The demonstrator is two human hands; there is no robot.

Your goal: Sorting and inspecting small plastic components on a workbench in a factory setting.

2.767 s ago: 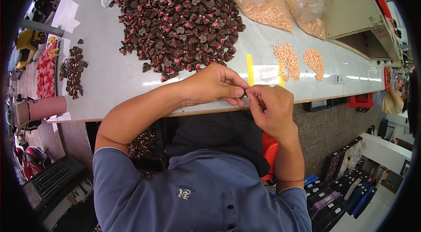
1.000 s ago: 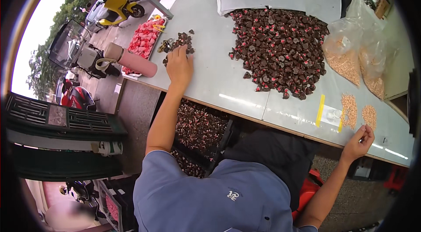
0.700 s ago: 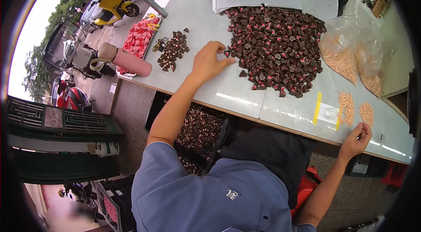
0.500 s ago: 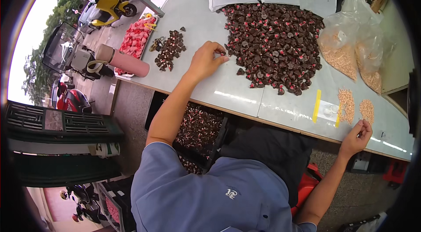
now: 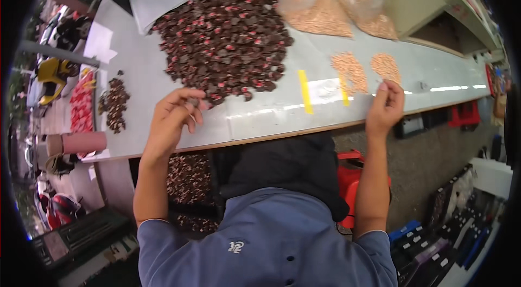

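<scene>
At the near left edge of a large heap of small dark brown pieces (image 5: pixel 228 37), many with red faces, is my left hand (image 5: pixel 172 118). Its thumb and forefinger are pinched together and slightly blurred; a small greyish bit seems to show between them. My right hand (image 5: pixel 386 106) is closed in a pinch at the near end of the right small pile of tan bits (image 5: pixel 385 64). Whatever its fingertips hold is too small to name. Beside that lies another pile of tan bits (image 5: pixel 349 70), next to a white patch (image 5: pixel 324 91) between yellow tape strips (image 5: pixel 305 91).
Clear bags of tan bits (image 5: pixel 320 15) stand behind the small piles, near a beige open box (image 5: pixel 450 21). Leftward are a smaller dark pile (image 5: pixel 116 105), a tray of red pieces (image 5: pixel 82 105) and a pink bottle (image 5: pixel 81 142). Below the table edge sits a crate of dark pieces (image 5: pixel 188 178).
My view has swung to the right, so the table appears shifted left. My left hand has moved to the heap's near edge; my right hand stays by the right tan pile.
</scene>
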